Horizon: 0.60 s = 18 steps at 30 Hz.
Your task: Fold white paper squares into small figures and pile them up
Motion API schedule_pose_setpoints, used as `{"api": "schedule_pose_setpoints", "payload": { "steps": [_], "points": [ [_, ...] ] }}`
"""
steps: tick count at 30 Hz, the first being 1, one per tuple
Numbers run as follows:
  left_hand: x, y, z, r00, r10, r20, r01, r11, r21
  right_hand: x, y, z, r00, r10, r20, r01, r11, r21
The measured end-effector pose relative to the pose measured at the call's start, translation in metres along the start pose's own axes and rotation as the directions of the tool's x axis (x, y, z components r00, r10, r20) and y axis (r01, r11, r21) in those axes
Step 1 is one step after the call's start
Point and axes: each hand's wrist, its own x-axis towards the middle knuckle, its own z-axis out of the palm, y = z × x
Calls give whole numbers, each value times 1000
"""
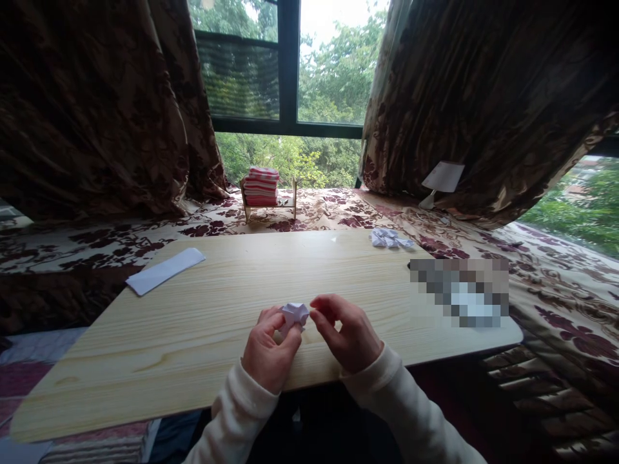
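Note:
A small piece of folded white paper with creased facets is held low over the near middle of the table. My left hand pinches it from the left and below, the thumb on its near side. At the paper's right edge is my right hand, its thumb and index fingertips drawn together in a pinch. Whether those fingertips grip a corner or only touch it, I cannot tell. Both wrists are in cream sleeves.
A light wood table spans the view. Folded white paper strips lie at left; several small folded paper pieces sit far right. A blurred-out patch covers something at right. Beyond are a small rack with striped cloths and a lamp.

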Motion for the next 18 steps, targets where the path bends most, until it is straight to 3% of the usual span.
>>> {"api": "schedule_pose_setpoints", "payload": {
  "steps": [3,9,18],
  "points": [
    [0,-1,1,1000,-7,-28,7,1000,-5,-5,1,5,992,122,-2,-122,990,70],
    [0,1,0,1000,-15,14,15,1000,-8,-10,1,18,957,289,35,-285,906,313],
    [0,7,-2,998,-7,62,9,1000,-29,-10,-2,26,939,343,-14,-297,834,465]
  ]
}}
